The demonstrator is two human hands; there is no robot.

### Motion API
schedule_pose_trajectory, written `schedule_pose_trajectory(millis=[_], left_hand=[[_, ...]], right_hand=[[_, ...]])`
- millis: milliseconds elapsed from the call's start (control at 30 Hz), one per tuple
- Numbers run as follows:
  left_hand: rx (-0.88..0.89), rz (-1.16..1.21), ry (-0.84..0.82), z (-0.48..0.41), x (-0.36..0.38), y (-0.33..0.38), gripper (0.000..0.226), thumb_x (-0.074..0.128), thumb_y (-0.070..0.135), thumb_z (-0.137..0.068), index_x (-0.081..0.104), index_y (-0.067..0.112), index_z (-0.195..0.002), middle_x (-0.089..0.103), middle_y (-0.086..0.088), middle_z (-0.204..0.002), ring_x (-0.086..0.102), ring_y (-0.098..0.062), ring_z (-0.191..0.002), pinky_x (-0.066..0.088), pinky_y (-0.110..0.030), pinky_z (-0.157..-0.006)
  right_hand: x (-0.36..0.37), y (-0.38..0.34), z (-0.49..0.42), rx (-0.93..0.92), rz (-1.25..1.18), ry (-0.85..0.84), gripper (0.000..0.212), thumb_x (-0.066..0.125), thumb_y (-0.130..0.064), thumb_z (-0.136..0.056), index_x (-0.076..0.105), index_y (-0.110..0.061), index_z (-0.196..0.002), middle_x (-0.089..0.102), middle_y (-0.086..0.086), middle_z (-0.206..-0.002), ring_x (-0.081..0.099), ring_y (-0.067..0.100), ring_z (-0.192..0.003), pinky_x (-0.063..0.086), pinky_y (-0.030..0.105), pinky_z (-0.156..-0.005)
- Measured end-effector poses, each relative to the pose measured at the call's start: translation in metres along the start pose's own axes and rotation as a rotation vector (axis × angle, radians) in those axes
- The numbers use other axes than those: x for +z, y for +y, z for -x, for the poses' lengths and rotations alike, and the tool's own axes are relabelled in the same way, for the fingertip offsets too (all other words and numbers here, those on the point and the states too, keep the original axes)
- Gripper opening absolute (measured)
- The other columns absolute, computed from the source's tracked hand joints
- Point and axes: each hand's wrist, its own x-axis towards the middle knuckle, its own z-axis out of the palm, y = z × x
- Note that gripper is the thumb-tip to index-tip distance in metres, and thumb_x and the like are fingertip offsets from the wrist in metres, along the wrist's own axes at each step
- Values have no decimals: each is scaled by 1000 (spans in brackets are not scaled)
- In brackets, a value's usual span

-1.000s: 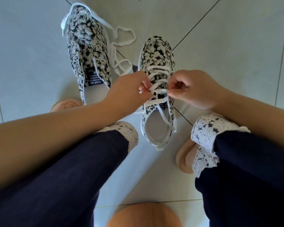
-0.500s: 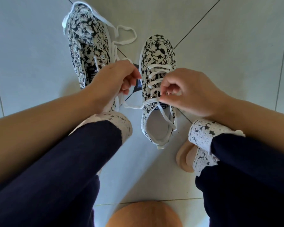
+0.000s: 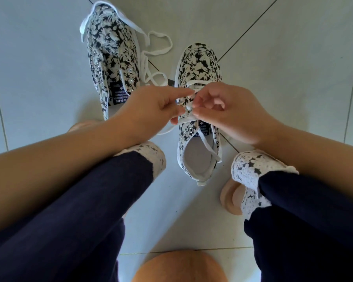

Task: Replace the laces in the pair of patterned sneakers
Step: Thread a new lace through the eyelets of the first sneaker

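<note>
White lace point(image 3: 200, 84) is threaded through the forward eyelets of the near sneaker point(image 3: 198, 58), which stands upright on the tiled floor point(image 3: 293, 88) between the person's knees, toe pointing away. Work is at the middle rows. The right hand point(image 3: 232, 115) has its fingers curled, with thumb and forefinger tips pinching the lace at the crossing. The left hand point(image 3: 149, 106) reaches in from the other side, its forefinger point(image 3: 181, 93) stretched out and lying against the lace. Whether its lower fingers hold a strand cannot be determined. One free end point(image 3: 209, 147) trails back across the shoe opening, and another strand runs out sideways below the left hand. A bare eyelet point(image 3: 191, 130) shows nearer the heel, so in my assessment the lacing of this shoe is about two thirds complete. Recommended practice for the current step: keep the flat lace untwisted as it passes through, draw the slack from the toe rows upward before seating the new crossing, and steady the upper with the idle fingers so the shoe does not skid. Check that both ends remain roughly equal. The second sneaker point(image 3: 108, 47) stands just beside the first with its eyelets empty, and the loose lace point(image 3: 161, 40) lies in loops on the floor between the two and around its toe. It awaits attention.
</note>
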Motion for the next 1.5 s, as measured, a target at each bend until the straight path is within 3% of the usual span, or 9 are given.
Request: schedule_pose_trajectory(millis=[133, 267, 367, 467, 633, 733, 833, 1067, 1500], left_hand=[[64, -163, -53, -2, 3, 7, 51, 51, 30, -92, 32, 32, -140, 62, 16, -73, 55, 1, -74, 39, -20, -79], [67, -179, -64, -1, 5, 9, 45, 56, 32, -88, 43, 28, -131, 67, 15, -80, 52, 9, -68, 38, -12, -70], [13, -108, -22, 1, 6, 4, 14, 59, 29, -87, 57, 23, -99, 65, 18, -77, 55, 10, -69, 35, -1, -63], [-45, -28, 36, 3, 9, -2, 6, 60, 26, -87, 61, 24, -81, 65, 17, -70, 51, 10, -56, 36, -5, -57], [-157, 130, 56, 8, 21, -13, 9, 58, 24, -88, 61, 24, -79, 65, 14, -66, 37, -1, -35, 30, -7, -40], [-181, 187, 36, 11, 27, -16, 8, 63, 22, -84, 63, 26, -77, 65, 16, -66, 48, 7, -45, 36, -3, -52], [-193, 186, 45, 11, 29, -15, 16, 66, 23, -82, 62, 35, -73, 63, 21, -68, 59, 7, -76, 40, -7, -77], [-138, 79, 91, 14, 32, -11, 4, 64, 27, -84, 67, 28, -82, 58, 25, -70, 55, 8, -76, 38, -7, -77], [-157, 40, 243, 11, 35, -16, 10, 63, 26, -85, 69, 19, -88, 59, 16, -77, 52, 2, -75, 35, -3, -66]], right_hand=[[-1, -8, -1, -8, -143, -122, 3, 66, -25, -84, 65, -22, -85, 71, -4, -75, 66, 13, -73, 53, 31, -73], [-4, -8, -6, 0, -110, -84, 9, 70, -16, -80, 65, -21, -75, 64, -10, -62, 59, -1, -57, 48, 14, -59], [-3, -4, -4, 35, -53, -31, 8, 69, -20, -81, 65, -22, -75, 65, -7, -66, 59, 7, -57, 48, 22, -58], [-1, 0, 0, -11, 82, -26, 6, 68, -24, -82, 62, -22, -81, 62, -11, -70, 55, 1, -59, 44, 12, -59], [0, 12, 9, -85, 471, 44, 14, 72, -32, -76, 65, -21, -80, 51, -4, -84, 47, 14, -82, 41, 27, -75], [9, 16, 13, -103, 549, 90, 15, 72, -35, -76, 74, -24, -86, 50, 1, -91, 46, 22, -91, 36, 34, -80], [16, 17, 13, -63, 538, 119, 22, 71, -36, -77, 73, -26, -96, 50, 1, -97, 46, 24, -96, 35, 36, -85], [18, 15, 14, 71, 350, 158, 23, 73, -36, -74, 71, -26, -95, 42, -6, -99, 41, 16, -103, 29, 24, -88], [23, 13, 13, 75, 338, 159, 29, 75, -36, -73, 70, -20, -96, 41, -4, -100, 42, 19, -104, 32, 26, -90]])
